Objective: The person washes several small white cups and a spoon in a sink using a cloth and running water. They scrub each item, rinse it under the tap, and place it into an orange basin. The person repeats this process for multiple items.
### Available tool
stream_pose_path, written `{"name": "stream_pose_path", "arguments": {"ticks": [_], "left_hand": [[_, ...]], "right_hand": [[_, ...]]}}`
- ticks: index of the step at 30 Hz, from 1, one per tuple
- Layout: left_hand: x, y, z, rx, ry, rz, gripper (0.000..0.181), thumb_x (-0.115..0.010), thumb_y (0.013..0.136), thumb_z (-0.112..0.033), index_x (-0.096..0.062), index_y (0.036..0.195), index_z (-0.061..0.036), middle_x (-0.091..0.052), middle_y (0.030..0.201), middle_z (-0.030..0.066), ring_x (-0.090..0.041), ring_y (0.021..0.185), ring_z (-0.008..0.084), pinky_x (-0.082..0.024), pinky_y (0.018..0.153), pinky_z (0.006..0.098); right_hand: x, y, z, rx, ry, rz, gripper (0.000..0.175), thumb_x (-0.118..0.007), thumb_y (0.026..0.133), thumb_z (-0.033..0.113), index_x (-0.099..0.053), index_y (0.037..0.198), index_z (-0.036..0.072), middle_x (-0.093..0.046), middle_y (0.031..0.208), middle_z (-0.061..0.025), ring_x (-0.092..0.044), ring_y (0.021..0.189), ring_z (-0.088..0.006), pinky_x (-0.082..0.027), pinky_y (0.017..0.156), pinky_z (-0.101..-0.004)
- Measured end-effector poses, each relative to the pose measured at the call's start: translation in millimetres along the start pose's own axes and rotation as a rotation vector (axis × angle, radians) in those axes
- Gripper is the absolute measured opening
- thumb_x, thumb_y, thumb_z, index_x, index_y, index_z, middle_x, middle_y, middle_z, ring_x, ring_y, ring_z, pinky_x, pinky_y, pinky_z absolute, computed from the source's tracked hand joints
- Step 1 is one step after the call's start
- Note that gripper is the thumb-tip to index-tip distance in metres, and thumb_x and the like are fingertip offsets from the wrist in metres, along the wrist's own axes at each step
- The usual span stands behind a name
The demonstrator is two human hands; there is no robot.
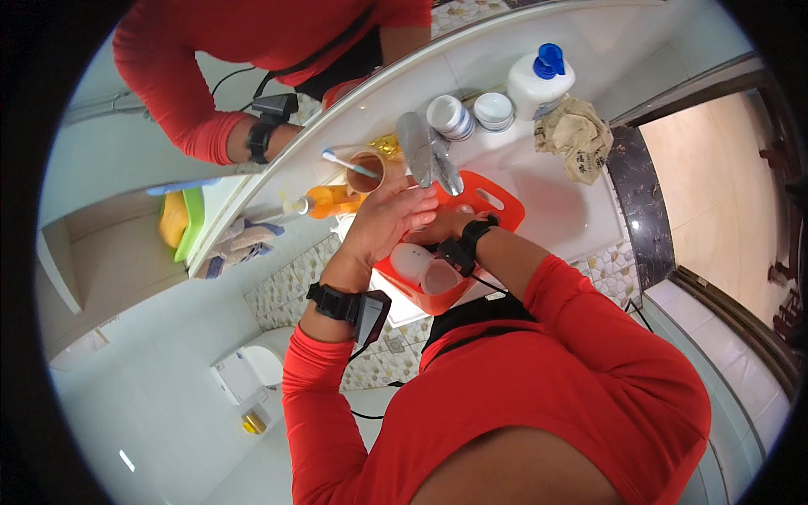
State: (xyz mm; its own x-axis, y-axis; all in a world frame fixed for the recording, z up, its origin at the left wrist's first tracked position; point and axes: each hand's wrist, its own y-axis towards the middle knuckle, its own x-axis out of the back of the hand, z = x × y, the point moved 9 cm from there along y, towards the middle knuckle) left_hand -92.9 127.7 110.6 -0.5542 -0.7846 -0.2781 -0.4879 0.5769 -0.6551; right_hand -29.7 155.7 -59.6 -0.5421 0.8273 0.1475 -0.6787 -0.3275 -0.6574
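Observation:
An orange plastic basket [505,202] stands in the white sink [555,221]. Pale rounded vessels [411,262] lie in its near part. Over the basket's far left side, my left hand [394,218] is held with its fingers extended, close under the metal faucet [415,148]. My right hand [445,226] reaches into the basket, its fingers partly hidden behind my left hand and the rim; whether it grips something is not clear. Behind the basket stand two small stacks of white and blue cups [449,118], [493,112].
Left of the faucet are a brown cup [366,172] with a toothbrush [350,164] and an orange pump bottle [328,201]. A white jug-like bottle with a blue top [540,79] and a crumpled brown bag [574,136] sit at the back right. A mirror runs along the wall.

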Motion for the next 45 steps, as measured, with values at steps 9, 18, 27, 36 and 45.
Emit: {"name": "stream_pose_path", "arguments": {"ticks": [9, 18, 27, 36, 45], "left_hand": [[-28, 10, -29, -0.141, -0.335, 0.101, 0.049, -0.047, 0.085, 0.005, -0.046, 0.134, 0.0107, -0.061, 0.125, 0.0190, -0.063, 0.112, 0.0294, -0.052, 0.099, 0.0379], [98, -101, 57, -0.122, 0.804, -0.668, 0.032, -0.066, 0.090, -0.015, -0.053, 0.114, 0.0008, -0.058, 0.108, 0.0095, -0.055, 0.101, 0.0155, -0.045, 0.087, 0.0273], [88, -71, 165, 0.238, 0.056, -0.436, 0.073, -0.073, 0.082, -0.029, -0.028, 0.137, -0.0113, -0.047, 0.132, 0.0162, -0.053, 0.117, 0.0345, -0.056, 0.077, 0.0545], [66, -62, 148, -0.061, -0.067, -0.270, 0.080, -0.048, 0.075, 0.009, -0.028, 0.149, -0.0118, -0.050, 0.135, 0.0103, -0.060, 0.112, 0.0253, -0.057, 0.079, 0.0346], [85, -32, 170, -0.096, -0.158, -0.114, 0.084, -0.045, 0.071, 0.014, -0.031, 0.151, -0.0076, -0.050, 0.140, 0.0092, -0.055, 0.120, 0.0230, -0.048, 0.095, 0.0323]], "right_hand": [[-22, 25, -13, 0.025, 0.228, 0.048, 0.048, -0.064, 0.088, 0.055, -0.074, 0.098, 0.009, -0.071, 0.083, -0.0029, -0.065, 0.070, -0.0108, -0.051, 0.065, -0.0284], [-12, 42, -13, 0.001, -0.149, -0.039, 0.072, -0.051, 0.086, 0.072, -0.074, 0.104, 0.006, -0.072, 0.100, -0.0176, -0.069, 0.092, -0.0297, -0.051, 0.085, -0.0394], [-14, 58, -28, -0.009, -0.239, -0.103, 0.081, -0.048, 0.081, 0.078, -0.073, 0.109, 0.006, -0.069, 0.113, -0.0188, -0.065, 0.107, -0.0320, -0.046, 0.096, -0.0443], [23, 28, -34, -0.029, -0.192, -0.131, 0.093, -0.048, 0.080, 0.080, -0.066, 0.117, -0.003, -0.062, 0.126, -0.0249, -0.058, 0.118, -0.0370, -0.043, 0.101, -0.0443], [58, -4, -55, -0.191, -0.191, -0.392, 0.080, -0.044, 0.086, 0.077, -0.057, 0.137, 0.017, -0.043, 0.149, -0.0207, -0.039, 0.138, -0.0386, -0.027, 0.113, -0.0547]]}}
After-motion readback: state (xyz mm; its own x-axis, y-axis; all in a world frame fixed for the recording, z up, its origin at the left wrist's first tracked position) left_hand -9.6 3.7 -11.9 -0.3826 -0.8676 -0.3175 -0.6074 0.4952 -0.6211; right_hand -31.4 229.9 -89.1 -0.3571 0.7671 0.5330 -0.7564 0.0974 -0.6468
